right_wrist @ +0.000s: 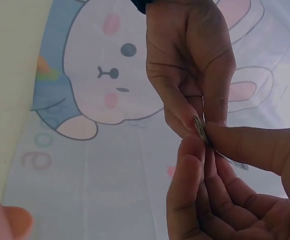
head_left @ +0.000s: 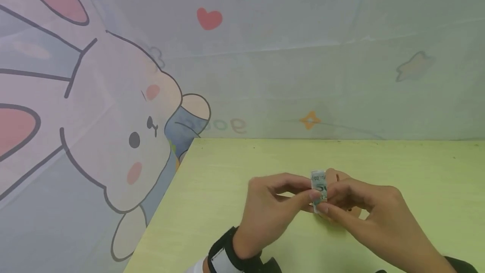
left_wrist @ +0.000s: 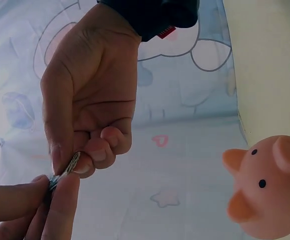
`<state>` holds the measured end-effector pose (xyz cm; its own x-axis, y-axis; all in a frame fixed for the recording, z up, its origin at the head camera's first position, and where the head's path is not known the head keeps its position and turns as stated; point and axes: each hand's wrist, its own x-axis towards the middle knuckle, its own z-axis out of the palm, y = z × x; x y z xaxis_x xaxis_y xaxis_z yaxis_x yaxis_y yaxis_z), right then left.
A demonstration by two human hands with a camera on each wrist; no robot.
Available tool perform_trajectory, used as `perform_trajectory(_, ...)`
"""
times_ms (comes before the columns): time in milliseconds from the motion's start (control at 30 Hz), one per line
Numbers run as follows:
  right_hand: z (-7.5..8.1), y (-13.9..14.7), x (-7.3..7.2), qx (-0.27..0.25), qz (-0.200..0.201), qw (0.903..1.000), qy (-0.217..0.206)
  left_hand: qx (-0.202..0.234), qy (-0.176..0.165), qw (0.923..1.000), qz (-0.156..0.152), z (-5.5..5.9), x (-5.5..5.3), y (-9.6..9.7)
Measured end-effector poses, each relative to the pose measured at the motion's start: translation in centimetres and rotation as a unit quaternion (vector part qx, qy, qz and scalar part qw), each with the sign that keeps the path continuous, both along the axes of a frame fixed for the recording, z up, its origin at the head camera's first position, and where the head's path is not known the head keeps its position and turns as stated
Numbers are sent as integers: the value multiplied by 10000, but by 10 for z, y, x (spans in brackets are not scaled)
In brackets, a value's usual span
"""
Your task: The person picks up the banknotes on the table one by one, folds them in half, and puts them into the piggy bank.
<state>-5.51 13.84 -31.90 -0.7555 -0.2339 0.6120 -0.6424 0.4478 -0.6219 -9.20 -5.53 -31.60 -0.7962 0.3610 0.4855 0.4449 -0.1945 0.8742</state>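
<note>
A small folded banknote (head_left: 319, 182), greenish with dark print, stands upright between my two hands above the table. My left hand (head_left: 269, 205) pinches it from the left side, thumb in front. From the right, my right hand (head_left: 375, 207) pinches the lower right edge between thumb and fingers. Both wrist views show the folded banknote (left_wrist: 73, 162) nearly edge-on, with fingertips of both hands on it. An orange pig figure (left_wrist: 272, 195) with dark eyes and a round snout stands on the table. In the head view it is partly hidden behind the banknote and right hand.
The pale yellow-green table (head_left: 212, 188) has its left edge running diagonally beside a cloth backdrop. That backdrop (head_left: 284, 62) carries a printed rabbit (head_left: 113, 151), hearts and stars, and rises behind the table's far edge. A black strap (head_left: 231, 250) is around my left wrist.
</note>
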Motion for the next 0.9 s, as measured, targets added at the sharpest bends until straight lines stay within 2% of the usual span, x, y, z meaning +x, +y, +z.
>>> perform_trajectory(133,0,9,-6,150,215,9995,149,-320,103,9994,-34,-7,-7,4)
perform_trajectory(200,1,17,-12,215,56,9997,107,-561,68,9984,3,-12,-13,7)
perform_trajectory(300,0,32,-23,319,-531,9978,-219,-1178,330,9923,218,-26,-21,15)
perform_trajectory(367,-4,43,-34,399,-930,9937,-487,-1822,719,9797,436,-38,-26,21)
perform_trajectory(467,-13,56,-50,479,-1350,9854,-921,-2738,1424,9479,787,-59,-31,29)
perform_trajectory(533,-21,60,-58,466,-1530,9794,-1235,-3078,1659,9327,886,-73,-35,35)
perform_trajectory(567,-25,61,-61,496,-1641,9759,-1353,-3182,1694,9281,935,-80,-37,37)
perform_trajectory(700,-43,53,-72,505,-1850,9715,-1391,-3468,1511,9198,1046,-99,-38,41)
perform_trajectory(767,-50,48,-75,573,-1903,9715,-1294,-3616,1436,9149,1075,-104,-37,42)
perform_trajectory(900,-58,41,-78,914,-1856,9708,-1216,-3779,1364,9103,993,-109,-36,45)
